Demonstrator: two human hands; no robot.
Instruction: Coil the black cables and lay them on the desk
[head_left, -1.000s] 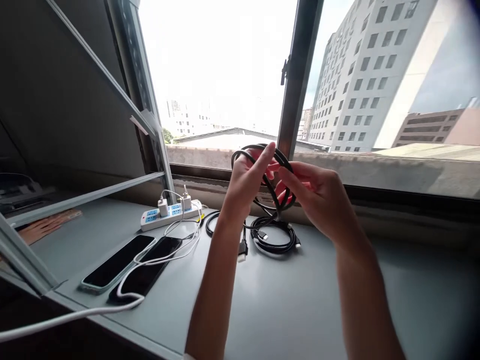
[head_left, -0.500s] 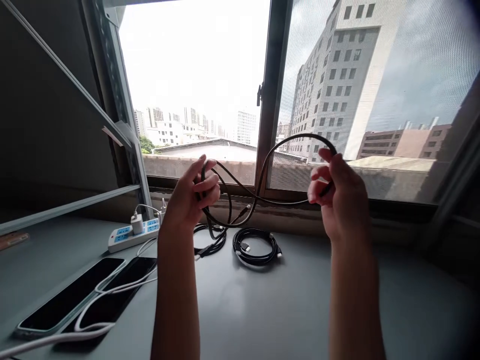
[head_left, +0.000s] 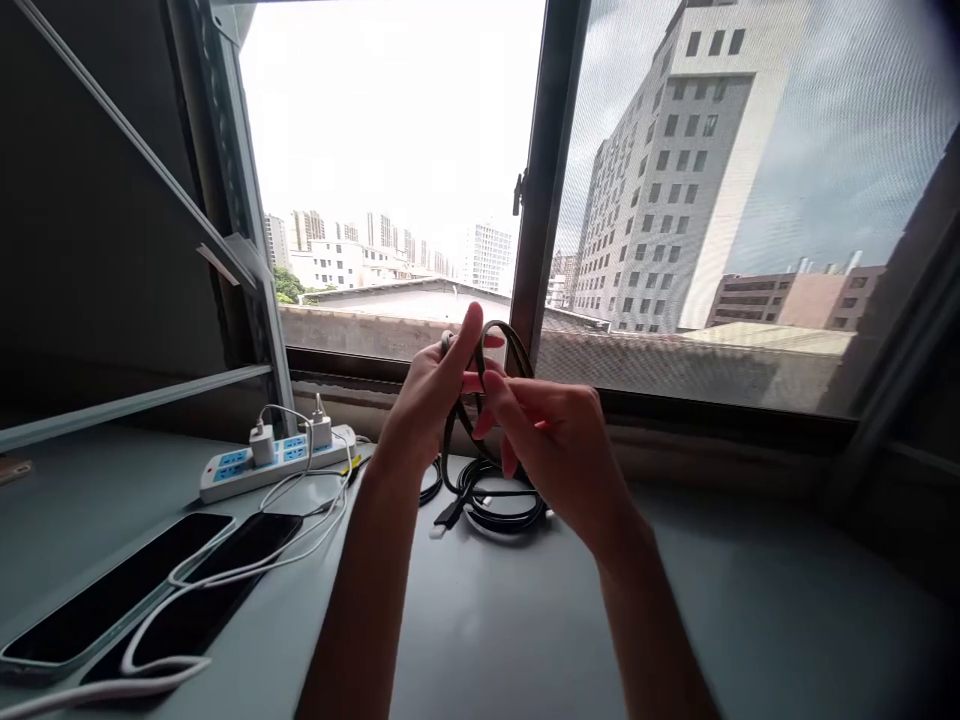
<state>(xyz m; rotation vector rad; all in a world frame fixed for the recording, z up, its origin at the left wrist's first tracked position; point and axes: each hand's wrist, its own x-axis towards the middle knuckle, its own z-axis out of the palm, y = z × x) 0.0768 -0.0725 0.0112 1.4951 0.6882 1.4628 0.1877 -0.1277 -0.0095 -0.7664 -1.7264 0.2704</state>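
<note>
Both hands are raised above the desk in front of the window, close together on one black cable (head_left: 448,445). My left hand (head_left: 431,395) is closed around loops of it, thumb pointing up. With thumb and fingers my right hand (head_left: 559,430) pinches the cable beside the left fingers. One loop arches above the fingertips, and an end with a black plug (head_left: 448,515) and pale tip hangs below. Behind and under the hands, a coiled black cable (head_left: 506,522) lies on the desk. Part of another black coil (head_left: 430,483) shows to its left, mostly hidden.
On the left stands a white power strip (head_left: 281,462) with white chargers plugged in. Two dark phones (head_left: 120,585) lie in front of it, crossed by a white cable (head_left: 154,625). A metal frame post (head_left: 262,240) rises beside the window at the back of the grey desk (head_left: 480,640).
My right hand has come in from the right to meet the left hand. The wide stretch of cable between them is now gathered into loops, and a plug end hangs down.
</note>
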